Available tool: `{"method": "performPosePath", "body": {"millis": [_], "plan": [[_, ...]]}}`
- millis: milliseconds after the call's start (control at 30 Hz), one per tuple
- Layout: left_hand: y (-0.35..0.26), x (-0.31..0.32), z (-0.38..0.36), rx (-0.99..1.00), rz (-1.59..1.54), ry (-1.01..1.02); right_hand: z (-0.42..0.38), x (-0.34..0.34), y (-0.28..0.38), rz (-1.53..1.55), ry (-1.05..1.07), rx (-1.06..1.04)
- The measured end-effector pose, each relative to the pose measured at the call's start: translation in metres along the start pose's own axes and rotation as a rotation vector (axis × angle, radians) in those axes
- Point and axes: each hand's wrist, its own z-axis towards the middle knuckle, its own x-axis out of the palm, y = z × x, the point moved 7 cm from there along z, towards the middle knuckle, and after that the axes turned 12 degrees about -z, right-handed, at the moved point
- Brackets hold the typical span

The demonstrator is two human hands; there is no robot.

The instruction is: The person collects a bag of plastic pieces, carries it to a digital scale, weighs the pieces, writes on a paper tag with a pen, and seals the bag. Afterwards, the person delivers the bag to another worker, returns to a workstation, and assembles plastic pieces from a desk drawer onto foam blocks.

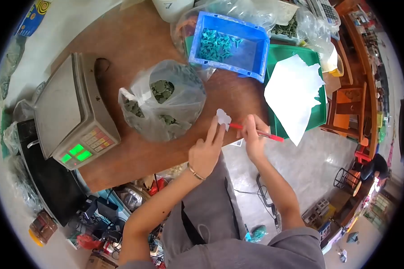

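While we leaned over the edge of the wooden table (134, 40), our left hand (205, 152) pressed down a small scrap of white paper (222, 118) with its extended fingertips (220, 130), the fingers stretched out rather than curled. Our right hand (252, 136) was clenched around a red pen (260, 132), gripping it near the middle, with the pen's tip touching the lower edge of the scrap. The scrap lay on the table close to its near edge, just to the right of a clear plastic bag (164, 101) filled with dark green pieces. That bag sat open at the top, between the scrap and a weighing scale (72, 112), whose green display (76, 153) was lit.

Farther back on the table stood a blue bin (251, 49) holding teal plastic parts (216, 44), tilted slightly and resting partly on a green tray (318, 116). A large white sheet (296, 92) lay across that tray, well apart from the little scrap. Behind the bin we could see more clear bags (238, 9) with green contents, though the items inside were too blurred to tell. A thin bracelet (195, 172) circled our left wrist, and our grey trousers (211, 215) showed below the table edge.
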Motion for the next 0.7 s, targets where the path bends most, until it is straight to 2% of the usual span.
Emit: {"method": "performPosePath", "body": {"millis": [133, 200, 300, 700], "plan": [[0.001, 0.02, 0.001, 0.021, 0.147, 0.044, 0.01, 0.008, -0.019, 0.152, -0.041, -0.066], [0.003, 0.021, 0.0, 0.025, 0.173, 0.039, 0.012, 0.005, -0.028, 0.095, -0.032, -0.076], [0.003, 0.021, 0.001, 0.035, 0.175, 0.012, 0.014, 0.004, -0.033, -0.168, -0.073, -0.207], [0.001, 0.024, 0.002, 0.112, 0.298, 0.023, 0.01, 0.009, -0.021, -0.309, -0.056, -0.321]]}}
